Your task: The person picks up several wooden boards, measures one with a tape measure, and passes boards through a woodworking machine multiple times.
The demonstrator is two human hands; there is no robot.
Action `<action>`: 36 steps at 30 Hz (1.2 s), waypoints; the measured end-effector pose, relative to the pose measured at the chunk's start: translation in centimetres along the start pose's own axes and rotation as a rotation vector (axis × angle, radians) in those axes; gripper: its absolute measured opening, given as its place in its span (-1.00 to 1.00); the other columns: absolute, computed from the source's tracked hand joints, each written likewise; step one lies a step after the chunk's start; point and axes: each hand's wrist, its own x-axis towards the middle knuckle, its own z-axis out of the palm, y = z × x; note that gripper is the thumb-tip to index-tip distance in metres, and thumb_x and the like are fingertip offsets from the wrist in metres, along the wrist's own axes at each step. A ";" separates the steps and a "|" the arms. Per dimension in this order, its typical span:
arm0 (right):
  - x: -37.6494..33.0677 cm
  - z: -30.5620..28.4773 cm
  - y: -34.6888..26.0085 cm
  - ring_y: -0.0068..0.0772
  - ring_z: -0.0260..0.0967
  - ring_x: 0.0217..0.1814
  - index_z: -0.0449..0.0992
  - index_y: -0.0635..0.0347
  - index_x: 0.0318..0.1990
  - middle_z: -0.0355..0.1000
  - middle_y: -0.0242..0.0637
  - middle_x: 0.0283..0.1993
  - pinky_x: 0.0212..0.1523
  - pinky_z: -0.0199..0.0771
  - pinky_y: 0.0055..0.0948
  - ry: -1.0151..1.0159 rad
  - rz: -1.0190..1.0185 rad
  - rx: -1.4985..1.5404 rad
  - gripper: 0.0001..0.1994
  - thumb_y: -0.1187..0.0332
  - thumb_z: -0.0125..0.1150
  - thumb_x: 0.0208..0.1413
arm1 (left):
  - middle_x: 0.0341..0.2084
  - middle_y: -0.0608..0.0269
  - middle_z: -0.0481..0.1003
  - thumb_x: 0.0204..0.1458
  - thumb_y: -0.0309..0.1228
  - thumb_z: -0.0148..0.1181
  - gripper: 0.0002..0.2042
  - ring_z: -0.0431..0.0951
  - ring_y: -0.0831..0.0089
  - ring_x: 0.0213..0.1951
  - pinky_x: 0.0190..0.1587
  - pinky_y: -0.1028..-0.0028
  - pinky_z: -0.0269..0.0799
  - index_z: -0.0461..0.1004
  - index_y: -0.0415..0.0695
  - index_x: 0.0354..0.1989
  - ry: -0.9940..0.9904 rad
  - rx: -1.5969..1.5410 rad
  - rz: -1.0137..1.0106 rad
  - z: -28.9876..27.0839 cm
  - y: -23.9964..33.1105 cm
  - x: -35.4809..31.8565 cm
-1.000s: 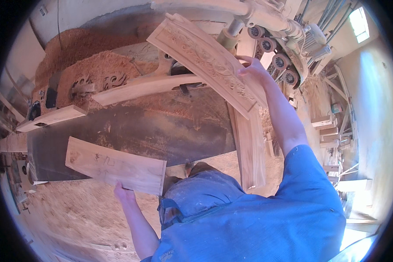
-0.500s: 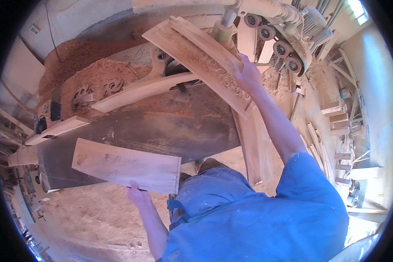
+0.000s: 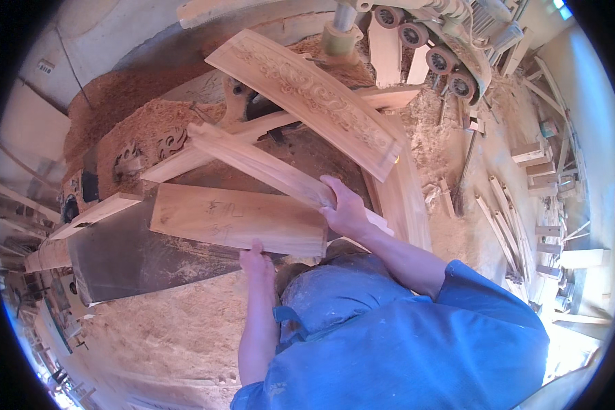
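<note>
My left hand is closed on the near edge of a flat wooden board with handwriting on its face. This board is held over the dark machine table. In my right hand is a long, narrow wooden strip, gripped near its right end. The strip slants up to the left, just beyond the board. Farther off, a wide wooden panel with carved scrollwork rests at a slant, touched by neither hand.
A wooden fence bar crosses the table, with sawdust heaped behind it. Another plank lies under the carved panel's right end. A feeder with several rollers stands at the far right. Wooden sticks lie on the right.
My right hand has left the carved panel and drawn the narrow strip toward me. The panel stays lying at the back. My left hand has moved right and up with the written board.
</note>
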 end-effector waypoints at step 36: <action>13.8 -11.9 9.4 -0.49 0.42 -0.40 0.58 0.36 -0.22 0.52 -0.25 -0.43 -0.34 0.40 -0.40 0.099 0.360 0.074 -0.58 0.08 0.20 0.11 | 0.05 -0.11 0.45 0.16 -0.35 0.20 -0.40 0.55 0.29 -0.04 0.00 0.39 0.49 0.14 -0.47 0.26 -0.503 0.441 0.044 12.6 4.9 -4.8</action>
